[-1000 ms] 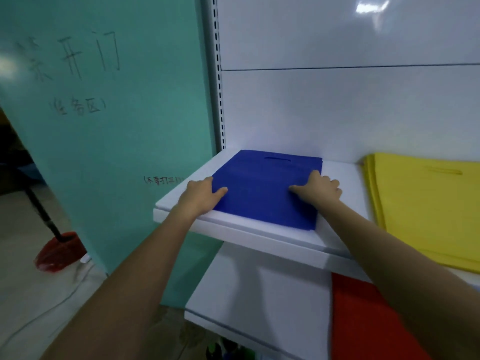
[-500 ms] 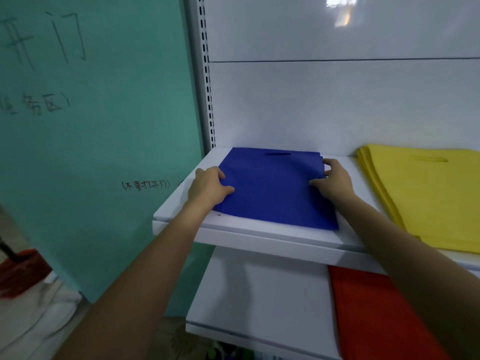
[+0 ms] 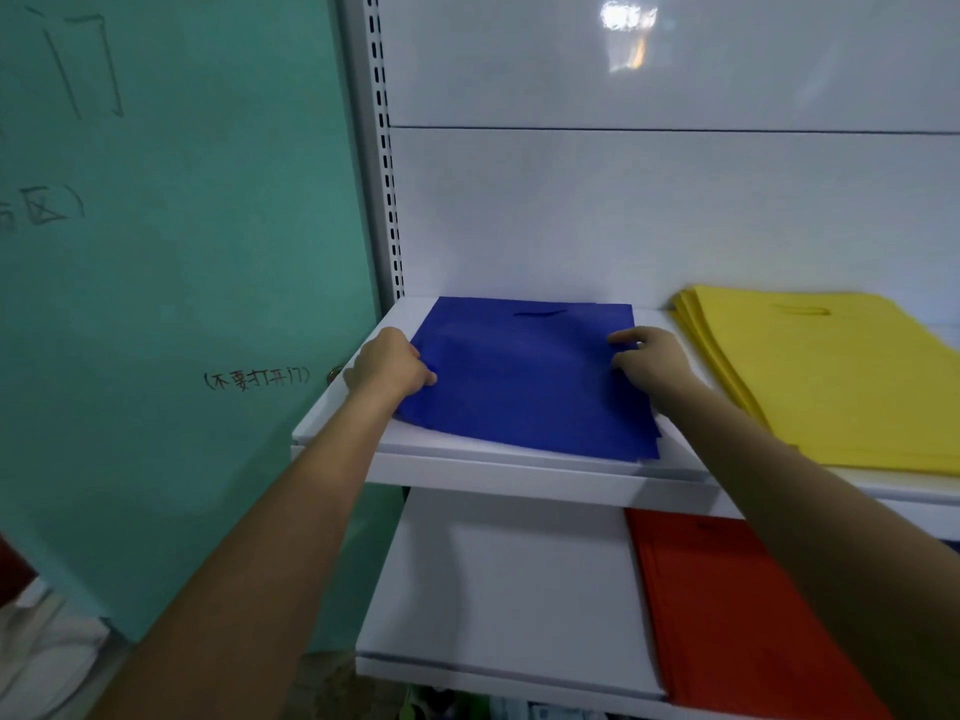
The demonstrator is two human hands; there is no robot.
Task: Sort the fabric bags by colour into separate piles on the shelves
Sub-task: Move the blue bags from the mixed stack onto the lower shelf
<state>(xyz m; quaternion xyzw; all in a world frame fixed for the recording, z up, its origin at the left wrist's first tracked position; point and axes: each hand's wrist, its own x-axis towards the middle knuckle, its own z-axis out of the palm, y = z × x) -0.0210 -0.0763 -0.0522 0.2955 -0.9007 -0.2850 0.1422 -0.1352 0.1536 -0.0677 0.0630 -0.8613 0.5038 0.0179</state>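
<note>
Head camera: A person reaches both bare arms to the upper shelf [image 3: 519, 478] of a white rack, where a flat stack of blue bags [image 3: 524, 387] lies at the left end, handle slot toward the back panel [image 3: 623, 210]. The left hand [image 3: 389, 363] grips the stack's left edge, fingers curled and thumb on top of the fabric. The right hand [image 3: 652, 356] sits over the right edge with its fingers loosely bent and thumb on the cloth; whether it pinches the fabric cannot be told. A pile of yellow bags [image 3: 831, 376] lies to the right on the same shelf, apart from the blue ones. On the lower shelf [image 3: 509, 589], orange-red bags [image 3: 727, 615] lie at the right. A green door [image 3: 182, 304] with handwritten characters stands left of the rack's slotted post [image 3: 387, 148].
</note>
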